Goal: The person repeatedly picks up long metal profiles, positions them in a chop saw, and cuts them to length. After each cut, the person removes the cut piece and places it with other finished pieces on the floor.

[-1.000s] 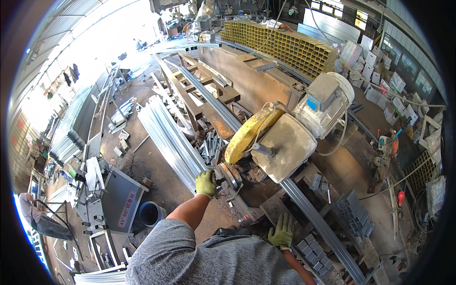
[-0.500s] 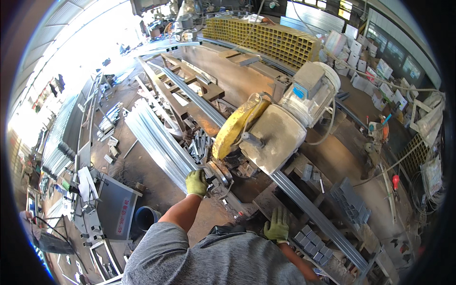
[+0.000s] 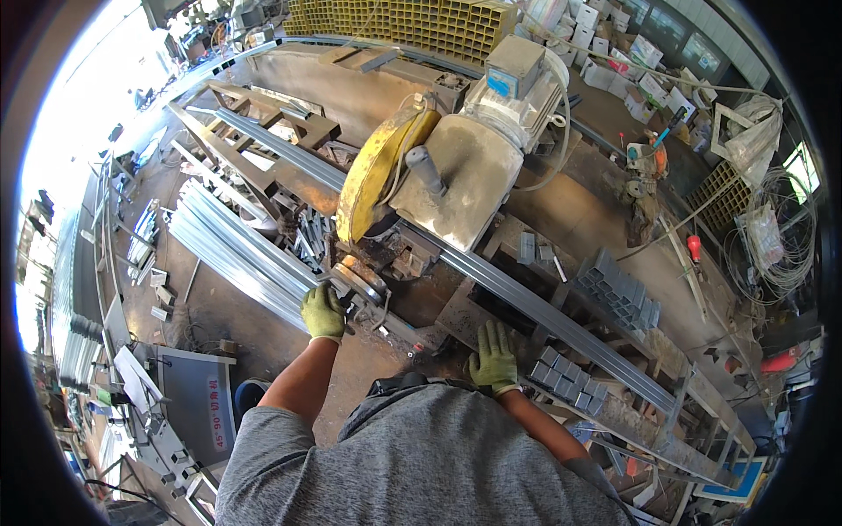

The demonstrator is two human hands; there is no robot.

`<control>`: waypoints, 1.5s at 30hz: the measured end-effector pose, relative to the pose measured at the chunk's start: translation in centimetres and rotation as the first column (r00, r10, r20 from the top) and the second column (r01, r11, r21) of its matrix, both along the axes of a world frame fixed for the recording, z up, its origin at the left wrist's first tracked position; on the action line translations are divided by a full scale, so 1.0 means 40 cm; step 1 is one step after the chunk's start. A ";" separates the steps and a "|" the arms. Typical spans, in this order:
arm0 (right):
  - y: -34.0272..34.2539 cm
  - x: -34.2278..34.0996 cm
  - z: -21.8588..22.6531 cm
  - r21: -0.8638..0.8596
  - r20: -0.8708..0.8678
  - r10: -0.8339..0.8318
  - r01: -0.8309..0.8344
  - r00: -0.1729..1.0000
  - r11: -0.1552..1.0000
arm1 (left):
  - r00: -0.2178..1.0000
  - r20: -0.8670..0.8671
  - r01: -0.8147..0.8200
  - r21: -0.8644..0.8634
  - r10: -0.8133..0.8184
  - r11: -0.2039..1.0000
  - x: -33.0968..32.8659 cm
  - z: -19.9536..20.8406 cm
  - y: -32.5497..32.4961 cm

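Observation:
My left hand, in a yellow-green work glove, is closed beside the round metal clamp part of a cut-off saw. Whatever its curled fingers grip is hidden. My right hand, gloved alike, is open, palm down with fingers stretched, at the near edge of the steel bench. Ahead stands the saw, with a yellow blade guard, a dusty metal plate, a stub handle and a grey motor. Long grey metal tubes run under the saw and along the bench.
Short cut tubes lie in rows right of my right hand, with another stack beyond. A bundle of long shiny tubes lies at the left. A grey machine cabinet stands nearer. Yellow square tubes are piled behind.
My view has shifted, so the saw and both hands sit further left and higher in the picture. Both hands stay at about the same places by the bench.

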State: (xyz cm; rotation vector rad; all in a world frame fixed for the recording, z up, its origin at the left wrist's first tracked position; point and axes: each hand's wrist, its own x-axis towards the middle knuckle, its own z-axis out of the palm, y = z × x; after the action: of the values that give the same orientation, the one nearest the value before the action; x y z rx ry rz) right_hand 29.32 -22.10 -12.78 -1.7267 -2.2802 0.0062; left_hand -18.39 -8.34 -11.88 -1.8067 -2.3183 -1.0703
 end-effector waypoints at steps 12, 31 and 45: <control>0.003 -0.044 0.023 -0.128 0.031 -0.068 0.071 0.997 0.989 | 0.988 0.007 0.156 0.043 -0.157 0.987 -0.020 -0.100 -0.076; -0.011 0.121 0.271 -0.050 -0.467 -0.388 0.415 0.794 0.909 | 0.409 0.164 0.893 0.130 -0.897 0.431 0.269 0.227 0.021; -0.282 0.910 0.222 -0.245 0.052 -0.707 0.695 0.705 0.676 | 0.288 -0.254 0.701 -0.601 -0.923 0.384 1.057 0.098 0.256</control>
State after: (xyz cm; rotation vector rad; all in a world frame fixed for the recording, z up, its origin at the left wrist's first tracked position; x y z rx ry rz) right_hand 65.74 -33.38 -3.90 -2.6023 -1.4702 0.1805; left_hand 23.90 1.90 -7.98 -3.0782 -1.1168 0.1286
